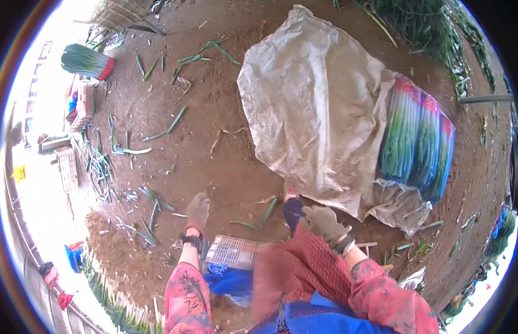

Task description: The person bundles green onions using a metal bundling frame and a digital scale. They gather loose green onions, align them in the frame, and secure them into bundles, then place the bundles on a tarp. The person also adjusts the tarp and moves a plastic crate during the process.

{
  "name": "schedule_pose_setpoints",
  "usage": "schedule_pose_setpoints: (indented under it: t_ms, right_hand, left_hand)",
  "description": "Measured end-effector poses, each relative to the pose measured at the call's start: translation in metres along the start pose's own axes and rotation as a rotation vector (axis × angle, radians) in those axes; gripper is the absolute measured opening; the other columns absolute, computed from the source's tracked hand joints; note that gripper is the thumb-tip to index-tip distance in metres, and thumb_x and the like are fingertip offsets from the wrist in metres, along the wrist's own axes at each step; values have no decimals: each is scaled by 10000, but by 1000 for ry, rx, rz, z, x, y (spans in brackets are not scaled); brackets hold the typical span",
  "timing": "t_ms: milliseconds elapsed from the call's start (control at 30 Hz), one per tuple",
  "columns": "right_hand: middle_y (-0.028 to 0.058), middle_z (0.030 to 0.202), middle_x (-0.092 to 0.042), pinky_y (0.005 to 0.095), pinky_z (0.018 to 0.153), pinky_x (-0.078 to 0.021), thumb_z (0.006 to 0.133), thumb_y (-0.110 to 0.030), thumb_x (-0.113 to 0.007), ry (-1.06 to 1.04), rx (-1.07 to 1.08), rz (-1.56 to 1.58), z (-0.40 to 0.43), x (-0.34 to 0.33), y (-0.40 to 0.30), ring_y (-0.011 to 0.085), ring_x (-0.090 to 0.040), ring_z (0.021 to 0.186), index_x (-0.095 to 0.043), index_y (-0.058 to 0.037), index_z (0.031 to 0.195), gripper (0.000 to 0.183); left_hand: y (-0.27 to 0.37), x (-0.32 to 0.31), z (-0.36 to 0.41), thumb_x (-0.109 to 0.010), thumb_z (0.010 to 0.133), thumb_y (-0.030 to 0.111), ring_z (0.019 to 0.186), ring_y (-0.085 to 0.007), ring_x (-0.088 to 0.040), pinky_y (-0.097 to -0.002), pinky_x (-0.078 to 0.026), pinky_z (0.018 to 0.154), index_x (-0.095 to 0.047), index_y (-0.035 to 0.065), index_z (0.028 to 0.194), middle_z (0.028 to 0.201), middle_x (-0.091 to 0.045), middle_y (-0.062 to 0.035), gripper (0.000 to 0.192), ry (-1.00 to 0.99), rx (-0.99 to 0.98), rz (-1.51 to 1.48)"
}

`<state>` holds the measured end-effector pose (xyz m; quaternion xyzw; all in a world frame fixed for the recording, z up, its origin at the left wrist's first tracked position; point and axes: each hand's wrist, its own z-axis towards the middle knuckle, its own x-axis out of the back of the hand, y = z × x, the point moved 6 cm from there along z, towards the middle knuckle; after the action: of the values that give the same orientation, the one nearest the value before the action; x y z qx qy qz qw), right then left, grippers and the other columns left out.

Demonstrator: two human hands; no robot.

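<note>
My left hand (198,211), in a grey-brown work glove, hangs over the bare soil at lower centre. Nothing shows in it, but its fingers are too indistinct to judge. My right hand (325,223), gloved alike, is beside my lower leg, near the dark sock (293,212); whether it grips anything is hidden. Ahead of it a wrinkled plastic sheet (309,108) is spread on the ground, my shoe (291,185) at its near edge. Several bagged bundles of green onions (417,133), with red bands at one end, lie along the sheet's right side.
A plastic crate (236,251) and blue cloth (229,280) are beside my legs. Loose onion leaves (98,167) litter the soil at left. Another bundle (87,62) stands upper left. Greenery is heaped (417,25) upper right; onion stalks line up (117,302) lower left.
</note>
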<state>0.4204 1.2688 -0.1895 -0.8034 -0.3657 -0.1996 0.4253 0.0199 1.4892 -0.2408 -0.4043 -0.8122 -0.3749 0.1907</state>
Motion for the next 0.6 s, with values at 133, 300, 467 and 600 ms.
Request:
schedule_pose_setpoints:
  t_ms: [133,300,467,600]
  right_hand:
    - [173,862,-706,511,714,-565,911,-361,-654,43,-37,143,19,6,-11,377,-712,786,-684,-88,1067,316]
    - [189,875,-704,518,703,-556,911,-308,-657,17,-120,167,52,-9,-2,399,-702,774,-684,-59,1063,293]
    - [185,918,-700,527,750,-541,944,-272,-630,135,-254,237,98,0,5,410,-689,829,-659,-63,1150,295]
    - [204,1030,-706,501,823,-537,970,-242,-630,200,-443,270,121,-37,18,404,-684,934,-651,-22,1247,354]
  left_hand:
    - [56,5,85,-672,986,248,924,-215,-716,-355,-565,828,-646,32,1301,1103,-751,-141,383,115,-373,388]
    - [92,-10,215,-649,970,263,664,-169,-612,-346,-494,612,-675,88,1209,858,-686,-73,297,-83,-63,192]
    - [133,-41,364,-630,970,272,811,-228,-695,-400,-534,731,-679,74,1193,940,-750,-91,302,-52,-340,607]
    - [173,-79,466,-643,962,312,880,-236,-682,-405,-536,772,-655,57,1243,1030,-723,-108,381,-92,-411,689]
